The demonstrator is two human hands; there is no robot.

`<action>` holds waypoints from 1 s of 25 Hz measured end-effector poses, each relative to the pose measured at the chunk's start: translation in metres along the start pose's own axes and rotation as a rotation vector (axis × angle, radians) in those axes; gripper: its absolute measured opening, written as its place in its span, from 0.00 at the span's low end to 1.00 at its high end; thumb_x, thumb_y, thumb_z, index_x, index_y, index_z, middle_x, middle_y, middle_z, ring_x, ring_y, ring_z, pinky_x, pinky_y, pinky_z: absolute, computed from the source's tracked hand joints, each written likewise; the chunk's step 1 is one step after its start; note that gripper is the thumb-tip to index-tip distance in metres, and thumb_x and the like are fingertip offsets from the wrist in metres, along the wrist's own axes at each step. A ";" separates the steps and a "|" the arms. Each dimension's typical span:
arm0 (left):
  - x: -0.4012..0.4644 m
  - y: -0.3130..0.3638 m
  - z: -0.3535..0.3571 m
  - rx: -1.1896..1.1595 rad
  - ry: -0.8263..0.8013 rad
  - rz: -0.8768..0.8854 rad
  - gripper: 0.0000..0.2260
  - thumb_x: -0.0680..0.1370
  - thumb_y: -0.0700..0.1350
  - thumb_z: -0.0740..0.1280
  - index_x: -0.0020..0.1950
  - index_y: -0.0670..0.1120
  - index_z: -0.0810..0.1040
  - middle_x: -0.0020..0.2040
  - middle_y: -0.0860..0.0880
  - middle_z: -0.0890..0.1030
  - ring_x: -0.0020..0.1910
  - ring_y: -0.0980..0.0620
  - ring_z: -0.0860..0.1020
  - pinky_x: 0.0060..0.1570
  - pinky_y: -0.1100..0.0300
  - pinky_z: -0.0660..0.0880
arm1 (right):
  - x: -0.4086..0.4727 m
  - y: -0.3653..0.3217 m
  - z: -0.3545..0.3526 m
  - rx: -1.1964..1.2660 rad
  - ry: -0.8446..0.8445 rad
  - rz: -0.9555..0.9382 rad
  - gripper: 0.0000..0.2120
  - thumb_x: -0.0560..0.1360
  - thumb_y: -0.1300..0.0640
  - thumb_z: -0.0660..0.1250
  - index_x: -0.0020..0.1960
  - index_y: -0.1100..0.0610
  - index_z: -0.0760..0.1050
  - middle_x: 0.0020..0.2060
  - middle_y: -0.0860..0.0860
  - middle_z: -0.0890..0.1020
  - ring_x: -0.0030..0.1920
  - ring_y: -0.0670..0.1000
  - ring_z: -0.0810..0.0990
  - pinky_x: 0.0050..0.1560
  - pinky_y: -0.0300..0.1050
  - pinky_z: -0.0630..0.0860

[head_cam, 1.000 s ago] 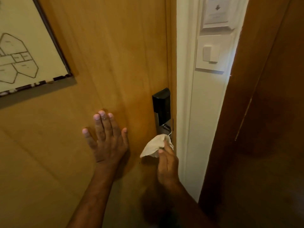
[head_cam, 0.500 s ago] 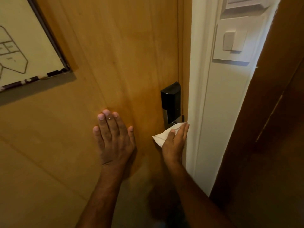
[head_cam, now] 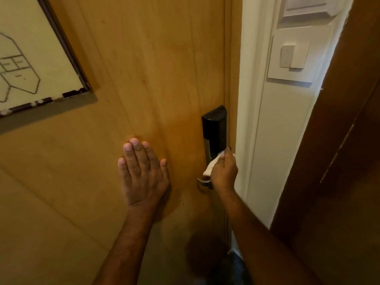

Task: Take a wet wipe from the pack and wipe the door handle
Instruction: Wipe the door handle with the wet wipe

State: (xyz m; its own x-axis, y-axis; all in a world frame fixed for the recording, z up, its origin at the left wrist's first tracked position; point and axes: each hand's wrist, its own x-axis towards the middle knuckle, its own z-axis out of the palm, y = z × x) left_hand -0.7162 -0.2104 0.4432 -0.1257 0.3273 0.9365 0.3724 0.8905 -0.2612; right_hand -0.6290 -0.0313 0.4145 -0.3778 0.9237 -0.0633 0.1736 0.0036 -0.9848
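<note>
A wooden door (head_cam: 156, 79) fills the view. On its right edge sits a black lock housing (head_cam: 214, 126) with a metal door handle (head_cam: 202, 182) below it; only the handle's left tip shows. My right hand (head_cam: 224, 171) is closed around a white wet wipe (head_cam: 211, 166) and presses it onto the handle, covering most of it. My left hand (head_cam: 141, 171) lies flat on the door, fingers spread, to the left of the lock. The wipe pack is not in view.
A framed floor plan (head_cam: 30, 58) hangs on the door at upper left. Right of the door are the white frame (head_cam: 250, 120) and a wall light switch (head_cam: 292, 56). A dark wooden panel (head_cam: 339, 161) stands at far right.
My right hand has moved with the wipe from below the lock onto the handle and now wraps it. The camera has moved closer and slightly left. My left hand stays flat on the door.
</note>
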 end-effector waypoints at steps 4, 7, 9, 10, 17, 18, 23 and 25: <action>-0.001 -0.001 0.000 0.002 -0.015 -0.014 0.35 0.83 0.54 0.56 0.82 0.33 0.51 0.83 0.33 0.44 0.83 0.36 0.45 0.81 0.42 0.40 | -0.115 0.024 0.052 -0.146 0.017 -0.222 0.23 0.84 0.53 0.46 0.69 0.62 0.71 0.78 0.59 0.66 0.80 0.62 0.55 0.75 0.63 0.63; -0.002 -0.002 -0.002 -0.010 -0.007 -0.002 0.35 0.83 0.54 0.56 0.82 0.33 0.51 0.83 0.34 0.44 0.83 0.36 0.45 0.81 0.42 0.40 | -0.084 0.006 0.044 -0.261 0.031 -0.221 0.24 0.81 0.55 0.59 0.74 0.62 0.65 0.78 0.60 0.63 0.80 0.63 0.54 0.74 0.67 0.62; -0.003 -0.002 -0.001 -0.004 -0.003 0.008 0.35 0.83 0.54 0.56 0.82 0.33 0.52 0.83 0.33 0.45 0.83 0.36 0.45 0.81 0.42 0.40 | -0.032 0.002 0.030 -0.322 0.057 -0.213 0.27 0.79 0.58 0.64 0.77 0.59 0.62 0.79 0.58 0.64 0.79 0.63 0.59 0.74 0.61 0.66; -0.002 -0.001 0.000 0.001 -0.003 0.018 0.35 0.83 0.54 0.57 0.82 0.33 0.52 0.83 0.33 0.45 0.83 0.36 0.45 0.81 0.42 0.41 | -0.014 0.001 0.017 -0.262 0.025 -0.182 0.27 0.80 0.59 0.63 0.78 0.57 0.61 0.79 0.56 0.64 0.77 0.62 0.63 0.70 0.56 0.70; -0.002 0.000 -0.001 -0.003 -0.013 -0.013 0.35 0.83 0.55 0.58 0.82 0.33 0.52 0.84 0.34 0.45 0.83 0.37 0.45 0.81 0.42 0.41 | -0.118 0.033 0.048 0.092 -0.150 -0.231 0.28 0.86 0.52 0.46 0.80 0.50 0.34 0.82 0.52 0.40 0.81 0.48 0.43 0.80 0.45 0.50; -0.002 0.000 -0.001 -0.001 -0.008 -0.007 0.35 0.83 0.55 0.58 0.82 0.33 0.53 0.84 0.34 0.45 0.83 0.37 0.45 0.81 0.42 0.41 | -0.121 0.038 0.060 0.127 -0.019 -0.197 0.30 0.85 0.47 0.47 0.81 0.53 0.37 0.82 0.54 0.42 0.82 0.54 0.44 0.80 0.52 0.52; 0.002 0.000 -0.001 0.005 -0.004 0.020 0.36 0.83 0.54 0.58 0.82 0.33 0.52 0.83 0.33 0.44 0.83 0.36 0.44 0.81 0.41 0.41 | -0.021 -0.008 0.018 0.139 0.091 0.061 0.22 0.84 0.55 0.55 0.77 0.57 0.61 0.75 0.60 0.68 0.73 0.61 0.69 0.67 0.55 0.74; 0.002 0.001 -0.002 0.000 -0.013 0.023 0.36 0.83 0.54 0.59 0.82 0.33 0.51 0.83 0.33 0.44 0.83 0.36 0.44 0.81 0.41 0.41 | -0.009 -0.012 0.006 0.327 0.047 0.191 0.20 0.84 0.57 0.56 0.75 0.56 0.65 0.71 0.60 0.72 0.69 0.60 0.73 0.61 0.54 0.77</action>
State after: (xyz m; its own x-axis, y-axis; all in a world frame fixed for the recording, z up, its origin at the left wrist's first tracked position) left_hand -0.7139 -0.2095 0.4456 -0.1286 0.3517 0.9272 0.3753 0.8827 -0.2828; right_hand -0.6333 -0.0424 0.4261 -0.3229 0.9126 -0.2507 -0.0653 -0.2858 -0.9561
